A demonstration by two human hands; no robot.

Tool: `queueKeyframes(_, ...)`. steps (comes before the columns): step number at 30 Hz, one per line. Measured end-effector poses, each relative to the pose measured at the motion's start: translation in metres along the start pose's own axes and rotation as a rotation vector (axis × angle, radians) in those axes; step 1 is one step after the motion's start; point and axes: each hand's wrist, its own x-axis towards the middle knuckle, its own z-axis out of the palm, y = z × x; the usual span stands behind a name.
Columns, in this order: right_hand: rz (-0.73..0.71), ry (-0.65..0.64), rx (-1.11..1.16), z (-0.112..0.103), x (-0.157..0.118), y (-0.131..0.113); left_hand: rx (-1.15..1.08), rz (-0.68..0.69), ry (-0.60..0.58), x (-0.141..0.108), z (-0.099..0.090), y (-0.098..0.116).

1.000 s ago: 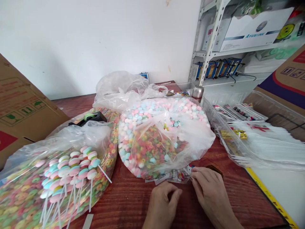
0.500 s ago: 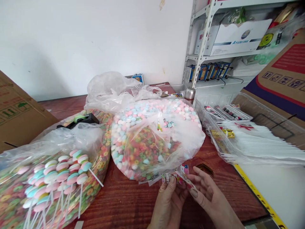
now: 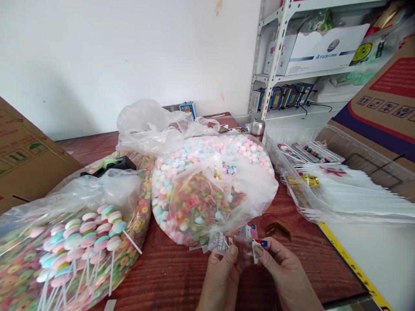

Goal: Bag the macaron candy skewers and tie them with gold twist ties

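Observation:
My left hand [image 3: 220,276] is closed, thumb on top, on a small clear plastic bag [image 3: 221,242] with colourful print. Beside it, my right hand [image 3: 288,270] pinches a small white card [image 3: 255,254] with a blue and red pattern. Something see-through spans the space between the hands; I cannot tell whether it joins bag and card. Another patterned card [image 3: 251,231] lies just beyond the fingers. Gold twist ties [image 3: 278,230] lie past my right hand. In front of both hands sits a large bag of pastel candies [image 3: 165,190], with a bag of ring-shaped candies [image 3: 204,201] on top.
Candy lollipops on white sticks [image 3: 81,242] lie on another bag of candy rings [image 3: 19,270] at left, with a black tape dispenser [image 3: 118,166] behind. A clear plastic bin [image 3: 304,203] of white sticks stands right. Cardboard boxes [image 3: 29,151] flank the table; a metal flask [image 3: 258,129] stands behind.
My right hand has turned and closed to a pinch on the patterned card. The bright strip between my hands has given way to a clear bag and the card.

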Motion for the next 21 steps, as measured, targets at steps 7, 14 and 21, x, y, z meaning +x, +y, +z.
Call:
queueKeyframes(7, -0.322, 0.045, -0.652, -0.003, -0.001, 0.008, 0.109, 0.127, 0.094, 0.0, 0.005, 0.001)
queueKeyframes(14, -0.66, 0.005, -0.931, 0.005, 0.001, 0.002, -0.084, -0.015, 0.089, 0.008, 0.0, -0.003)
queueKeyframes(21, -0.772, 0.13, -0.851, 0.0, -0.01, -0.007, -0.331, -0.078, 0.146, 0.014, -0.01, 0.003)
